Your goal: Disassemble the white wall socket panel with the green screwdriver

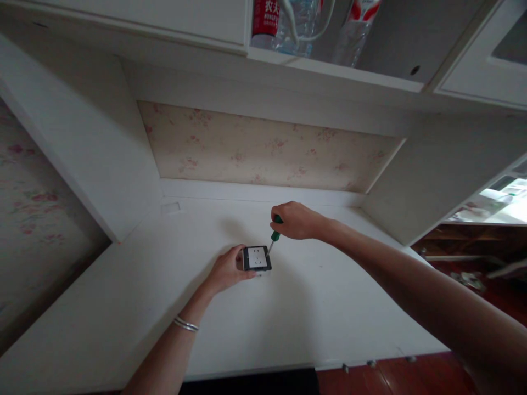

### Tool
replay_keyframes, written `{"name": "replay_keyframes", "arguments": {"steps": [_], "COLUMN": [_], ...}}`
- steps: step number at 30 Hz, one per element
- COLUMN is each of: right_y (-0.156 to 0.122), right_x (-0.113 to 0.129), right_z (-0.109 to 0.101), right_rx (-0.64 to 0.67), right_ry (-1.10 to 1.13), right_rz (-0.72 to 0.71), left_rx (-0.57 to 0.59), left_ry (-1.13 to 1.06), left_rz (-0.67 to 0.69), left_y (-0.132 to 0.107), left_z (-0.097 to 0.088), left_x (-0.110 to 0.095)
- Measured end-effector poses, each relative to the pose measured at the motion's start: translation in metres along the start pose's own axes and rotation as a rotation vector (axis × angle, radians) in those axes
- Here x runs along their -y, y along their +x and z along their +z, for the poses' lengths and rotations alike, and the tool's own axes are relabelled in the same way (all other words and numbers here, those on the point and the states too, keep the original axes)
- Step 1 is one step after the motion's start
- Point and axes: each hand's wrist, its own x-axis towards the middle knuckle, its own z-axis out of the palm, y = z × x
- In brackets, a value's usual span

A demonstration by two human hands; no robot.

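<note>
A wall socket point(257, 257) with a white face and a dark frame, seated in a pale box, is on the white desktop. My left hand point(226, 270) is closed around its left side, thumb along the near edge. My right hand point(297, 220) grips the green handle of a screwdriver point(275, 236). The screwdriver slants down to the left, and its metal tip meets the right edge of the socket's frame. Whether a screw sits under the tip is too small to tell.
Overhead, a shelf point(337, 71) holds plastic bottles point(304, 24) and a white cable point(291, 22). White side panels point(82, 126) flank the desk point(349, 296), with floral wallpaper point(263, 145) behind. A small rectangular plate point(170, 207) lies at the back left.
</note>
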Motion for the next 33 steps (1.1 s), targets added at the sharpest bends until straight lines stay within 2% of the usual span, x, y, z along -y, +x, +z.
{"name": "replay_keyframes", "arguments": {"steps": [3,17,20,23,28,33], "right_y": [-0.001,0.002,0.003,0.004,0.008,0.01], "right_x": [0.0,-0.002,0.001,0.007,0.008,0.0], "right_z": [-0.001,0.003,0.002,0.002,0.003,-0.001], "right_rx": [-0.023,0.003,0.038,0.01,-0.007,0.058], "right_ry": [0.009,0.025,0.029,-0.017,0.079,0.236], "right_rz": [0.012,-0.034,-0.034,-0.023,-0.143,-0.308], "left_rx": [-0.035,-0.027,-0.039,-0.053,-0.029,-0.006], "left_ry": [0.011,0.002,0.004,0.007,-0.022,-0.047], "left_rz": [0.014,0.015,0.017,0.004,0.002,-0.011], "left_y": [0.001,0.0,0.0,-0.001,-0.002,-0.002], "left_z": [0.001,0.0,0.0,0.001,0.0,-0.002], "left_x": [0.001,0.002,0.001,0.0,-0.003,-0.007]}}
